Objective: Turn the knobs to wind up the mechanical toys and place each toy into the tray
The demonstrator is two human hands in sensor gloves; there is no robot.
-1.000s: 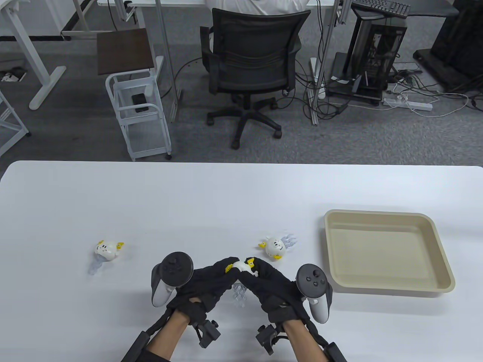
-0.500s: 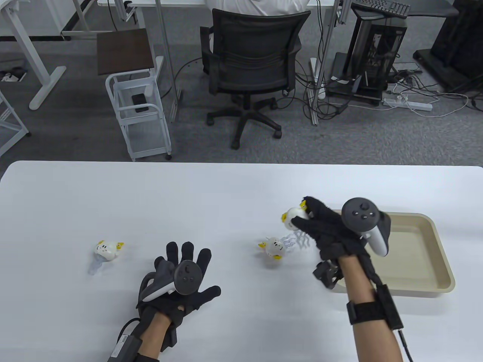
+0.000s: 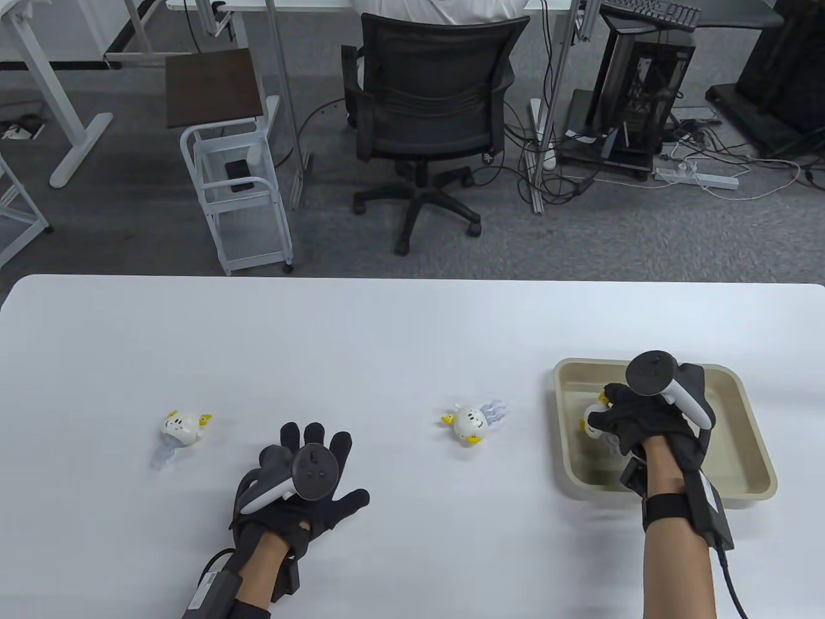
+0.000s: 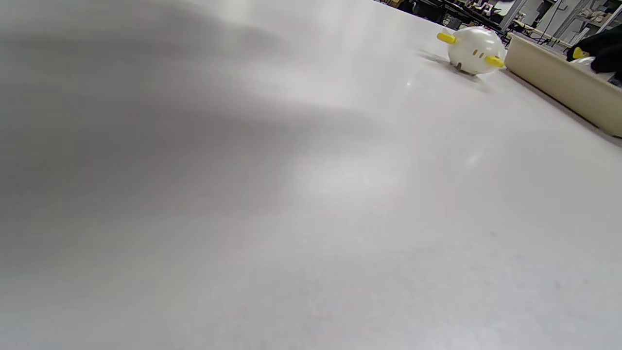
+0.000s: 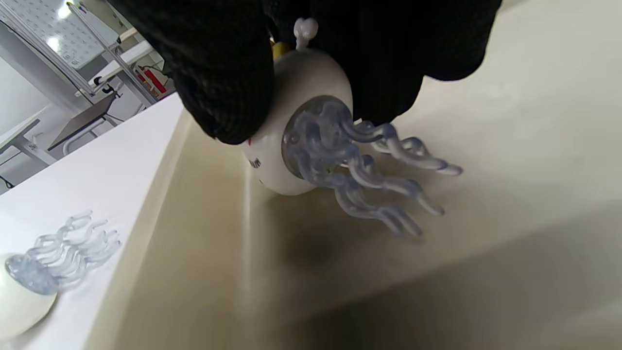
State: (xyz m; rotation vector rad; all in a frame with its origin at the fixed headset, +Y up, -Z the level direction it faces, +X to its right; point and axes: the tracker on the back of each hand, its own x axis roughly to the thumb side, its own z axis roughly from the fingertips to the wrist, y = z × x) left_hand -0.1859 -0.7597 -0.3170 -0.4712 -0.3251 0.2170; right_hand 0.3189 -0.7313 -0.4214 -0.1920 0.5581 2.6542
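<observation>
Held jellyfish toy [image 5: 296,146] sits low inside the beige tray [image 3: 741,387], near its left wall, white body pinched from above by the right hand [image 3: 644,419]. Right wrist view alone shows the clear-blue tentacles trailing past the fingers [image 5: 228,87] toward the tray floor; table view hides them. Left hand [image 3: 303,490] flat, fingers spread, holding nothing. Two more toys on the table: centre toy [image 3: 470,422], left toy [image 3: 180,427].

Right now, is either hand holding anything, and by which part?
The right hand grips a white jellyfish toy by its round body, tentacles hanging free, over the tray. The left hand holds nothing.
</observation>
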